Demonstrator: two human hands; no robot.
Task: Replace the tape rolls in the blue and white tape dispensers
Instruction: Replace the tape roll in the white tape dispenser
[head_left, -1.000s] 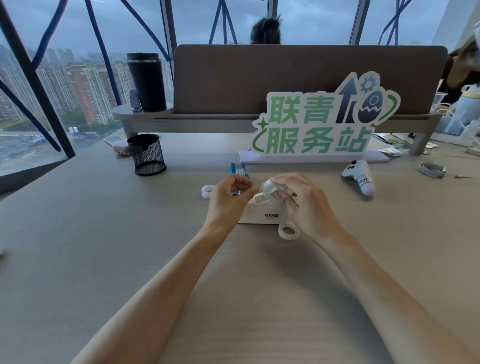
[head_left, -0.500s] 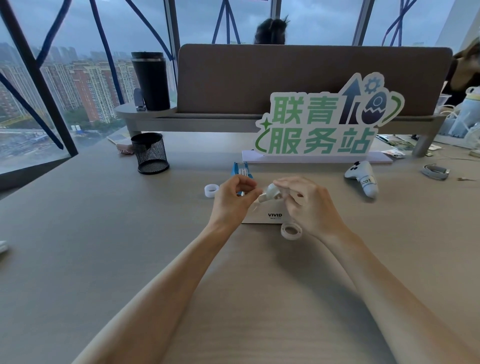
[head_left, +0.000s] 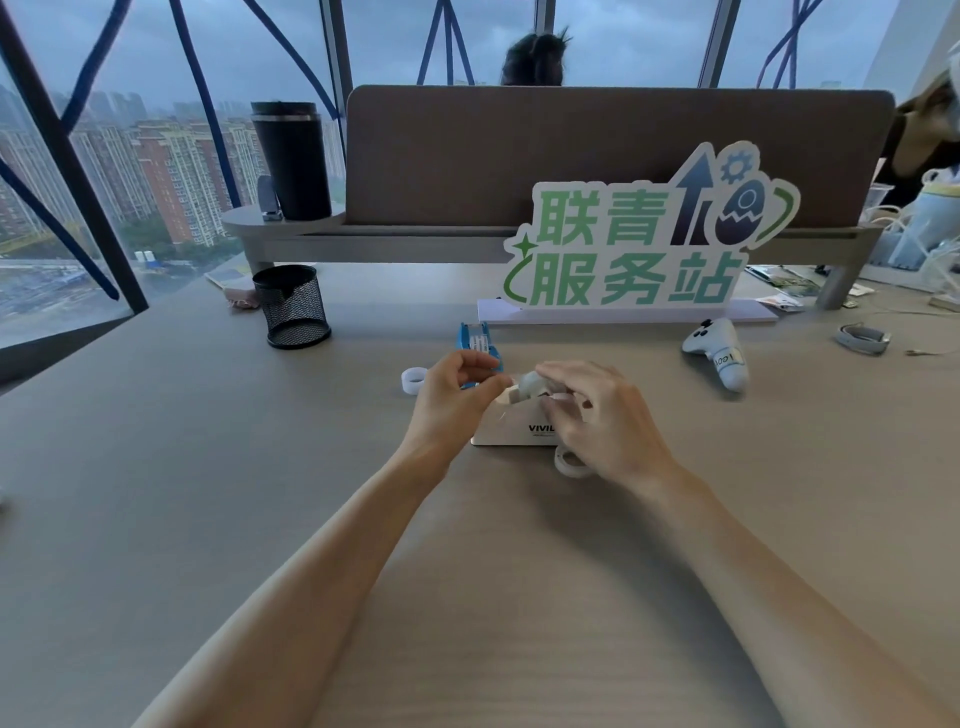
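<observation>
My right hand holds a tape roll just above the white tape dispenser, which stands on the desk marked VIVID. My left hand pinches at the roll's left side, fingers closed; a strip of tape end hangs between the hands. The blue tape dispenser lies behind my left hand, partly hidden by it. One loose tape roll lies on the desk left of my left hand, another tape roll sits under my right wrist in front of the white dispenser.
A black mesh pen cup stands at the back left, a black tumbler on the shelf above it. A green sign stands behind the dispensers. A white game controller lies to the right. A person's head shows beyond the divider.
The roll and both hands have dropped slightly toward the white dispenser. My left fingers stay pinched at the roll's tape end.
</observation>
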